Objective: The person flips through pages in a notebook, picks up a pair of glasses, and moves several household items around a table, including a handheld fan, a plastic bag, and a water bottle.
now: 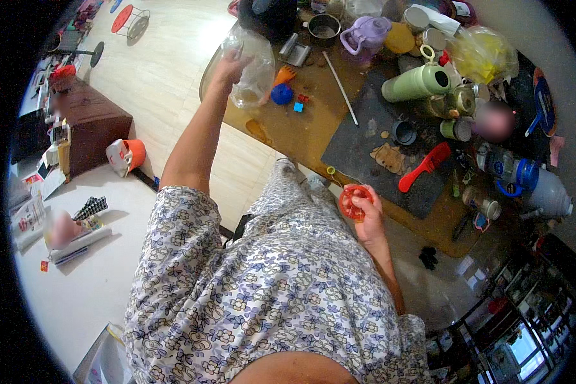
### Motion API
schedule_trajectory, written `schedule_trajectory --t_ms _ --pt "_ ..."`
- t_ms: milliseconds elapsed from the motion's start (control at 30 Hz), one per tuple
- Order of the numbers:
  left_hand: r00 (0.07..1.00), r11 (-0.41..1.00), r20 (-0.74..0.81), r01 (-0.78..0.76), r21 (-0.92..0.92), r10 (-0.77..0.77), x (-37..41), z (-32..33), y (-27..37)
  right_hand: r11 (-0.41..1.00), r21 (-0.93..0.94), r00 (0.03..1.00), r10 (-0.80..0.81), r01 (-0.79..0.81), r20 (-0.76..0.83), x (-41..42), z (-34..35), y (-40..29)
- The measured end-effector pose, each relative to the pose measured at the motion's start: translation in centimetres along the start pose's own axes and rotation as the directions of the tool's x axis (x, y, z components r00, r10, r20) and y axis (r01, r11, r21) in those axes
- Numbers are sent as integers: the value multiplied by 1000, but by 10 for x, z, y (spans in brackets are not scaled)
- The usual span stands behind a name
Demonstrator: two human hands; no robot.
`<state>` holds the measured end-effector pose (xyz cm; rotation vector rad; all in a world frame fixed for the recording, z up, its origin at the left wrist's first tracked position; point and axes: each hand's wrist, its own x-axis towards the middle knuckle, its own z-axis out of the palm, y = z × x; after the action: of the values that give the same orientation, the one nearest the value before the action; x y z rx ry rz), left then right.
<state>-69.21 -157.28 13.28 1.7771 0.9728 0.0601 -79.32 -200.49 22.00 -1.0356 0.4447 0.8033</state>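
Observation:
At the table's far left corner, my left hand (229, 71) grips a clear plastic bag (260, 53), whose film spreads over the tabletop beside it. An orange hand-shaped plastic piece (284, 76) lies against the bag's right side. Close by are a blue ball (282, 94), a small light-blue block (298, 107) and a small red piece (303, 98). My right hand (370, 216), near the table's front edge, holds a round red openwork plastic toy (350, 204) with the thumb across it. From the toy runs a thin cord ending in a yellow-green ring (331, 170).
The brown table (312, 139) bears a dark mat (355, 153) with a red comb (425, 167) and a cat-shaped piece (388, 158). A white stick (341, 89) lies across the mat's edge. Behind stand a green bottle (415, 84), a purple jug (366, 36), a metal pot (323, 29) and several jars.

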Motion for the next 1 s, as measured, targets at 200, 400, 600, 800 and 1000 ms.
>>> schedule_trajectory --t_ms 200,400,600,800,1000 --pt "978 989 210 -39 144 8 -14 -1 -9 1000 24 1000 3 -4 28 4 3 4" --pt "991 991 111 -56 -120 69 -32 -8 4 1000 2 1000 4 -4 25 11 11 3" --pt "955 931 -141 -288 -224 261 -42 -25 -26 1000 -16 997 28 -27 65 12 17 1" --pt "944 862 -45 -278 425 326 -71 6 -7 999 -51 995 23 -18 97 15 15 7" --pt "945 862 -212 -115 493 248 -50 31 -16 995 -95 999 -24 26 23 9 19 2"
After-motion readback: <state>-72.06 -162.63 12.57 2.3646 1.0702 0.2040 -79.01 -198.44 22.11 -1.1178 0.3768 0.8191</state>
